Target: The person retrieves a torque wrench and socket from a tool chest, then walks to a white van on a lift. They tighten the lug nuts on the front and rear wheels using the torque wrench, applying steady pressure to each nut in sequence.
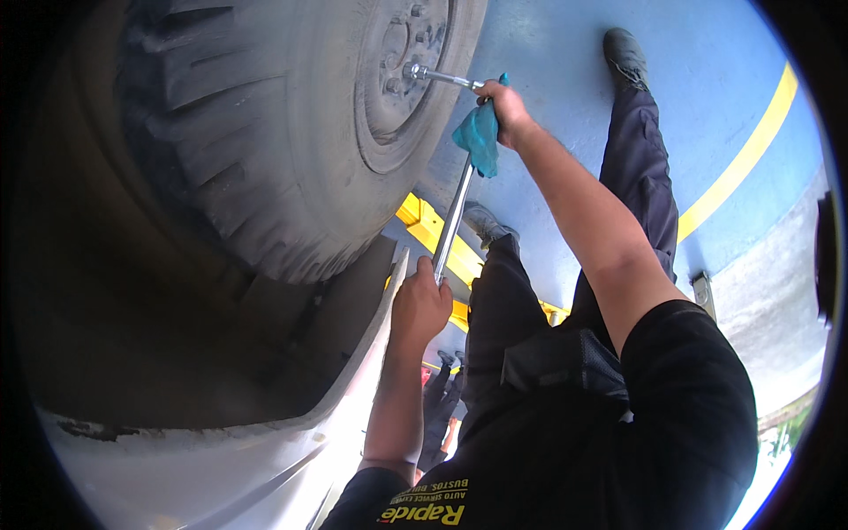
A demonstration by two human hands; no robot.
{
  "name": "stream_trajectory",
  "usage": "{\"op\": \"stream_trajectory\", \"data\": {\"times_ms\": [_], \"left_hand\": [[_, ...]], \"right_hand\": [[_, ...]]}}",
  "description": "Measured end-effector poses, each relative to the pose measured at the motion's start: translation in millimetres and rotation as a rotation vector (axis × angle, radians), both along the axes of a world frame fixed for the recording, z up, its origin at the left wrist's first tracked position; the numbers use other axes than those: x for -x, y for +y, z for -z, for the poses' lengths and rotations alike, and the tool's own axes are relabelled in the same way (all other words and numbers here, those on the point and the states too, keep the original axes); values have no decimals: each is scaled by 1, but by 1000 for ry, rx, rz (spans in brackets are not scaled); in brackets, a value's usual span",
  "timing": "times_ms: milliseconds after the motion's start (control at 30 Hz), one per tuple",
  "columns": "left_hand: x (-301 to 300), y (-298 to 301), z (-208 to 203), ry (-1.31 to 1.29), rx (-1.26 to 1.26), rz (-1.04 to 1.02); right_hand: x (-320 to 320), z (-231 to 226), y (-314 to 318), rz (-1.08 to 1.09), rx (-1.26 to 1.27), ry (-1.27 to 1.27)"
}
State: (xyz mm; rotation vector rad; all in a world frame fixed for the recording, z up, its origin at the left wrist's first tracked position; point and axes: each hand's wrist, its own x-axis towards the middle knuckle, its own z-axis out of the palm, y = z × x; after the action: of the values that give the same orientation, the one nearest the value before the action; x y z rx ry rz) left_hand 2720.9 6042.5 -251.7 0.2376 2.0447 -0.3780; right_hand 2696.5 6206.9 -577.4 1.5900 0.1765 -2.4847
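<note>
A breaker bar [453,216] with a long chrome handle slants up to a horizontal extension [452,79]. At the extension's far end, a socket [414,71] sits at a lug nut on the wheel hub [399,53]. My left hand [420,305] is wrapped round the lower end of the handle. Up at the joint of handle and extension, my right hand [505,110] is closed, with a teal cloth [479,138] bunched in its grip and hanging over the bar. The large, dusty tire [265,115] fills the upper left.
A pale vehicle body panel [265,442] with a worn edge curves below the tire. Behind the bar is a yellow metal lift part [433,231]. A yellow line [742,159] crosses the blue floor at right. Another person's dark-trousered legs [439,389] show beyond my left arm.
</note>
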Motion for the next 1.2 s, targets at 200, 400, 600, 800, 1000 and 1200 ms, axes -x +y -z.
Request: {"op": "stream_trajectory", "data": {"times_ms": [200, 400, 600, 800, 1000, 1200], "left_hand": [[-10, -32, 17, 49, -92, -89], [-7, -36, 21, 37, -14, -65], [-7, -42, 27, 13, 34, 44], [-17, -55, 35, 17, 48, 56], [-7, -55, 43, 11, 50, 91], [-19, -62, 46, 22, 83, 94]], "right_hand": [[-3, 0, -8, -16, -64, 32], [-1, -15, -13, 65, 63, 26], [6, -22, -17, -45, 59, -179], [25, -27, -23, -133, -56, -324], [17, -19, -16, -39, 84, -296], [20, -15, -28, -79, -17, -252]]}}
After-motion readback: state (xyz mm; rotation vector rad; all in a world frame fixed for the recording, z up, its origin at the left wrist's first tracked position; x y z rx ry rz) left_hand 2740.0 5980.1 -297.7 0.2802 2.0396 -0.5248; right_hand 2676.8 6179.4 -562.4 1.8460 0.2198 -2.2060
